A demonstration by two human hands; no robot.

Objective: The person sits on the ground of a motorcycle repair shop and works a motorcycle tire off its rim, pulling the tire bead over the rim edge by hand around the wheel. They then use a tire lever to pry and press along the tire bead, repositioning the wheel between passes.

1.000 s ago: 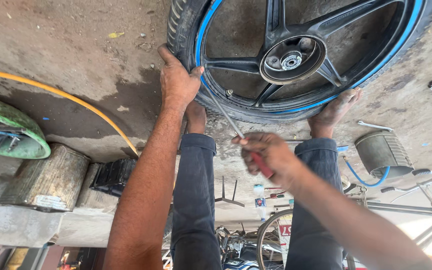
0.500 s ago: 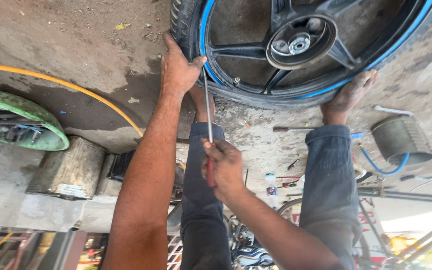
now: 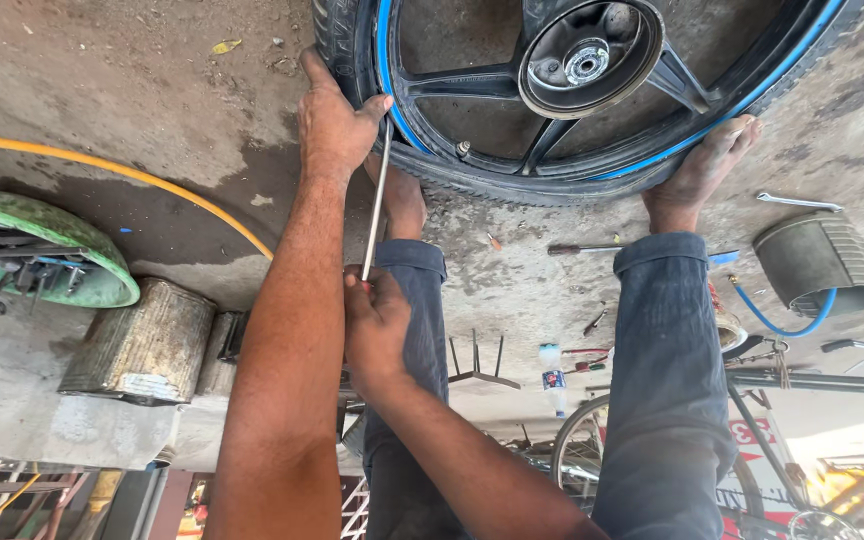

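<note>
Here, left hand on tyre, right hand gripping metal lever

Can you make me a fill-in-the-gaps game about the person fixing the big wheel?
1. The left hand presses on the black rubber tyre with the ____ stripe on its rim.
2. The right hand grips the bottom end of a long thin ____ rod.
3. Both bare ____ rest against the tyre.
4. A yellow hose lies on the ____ ground.

Missing words: blue; metal; feet; concrete
</note>
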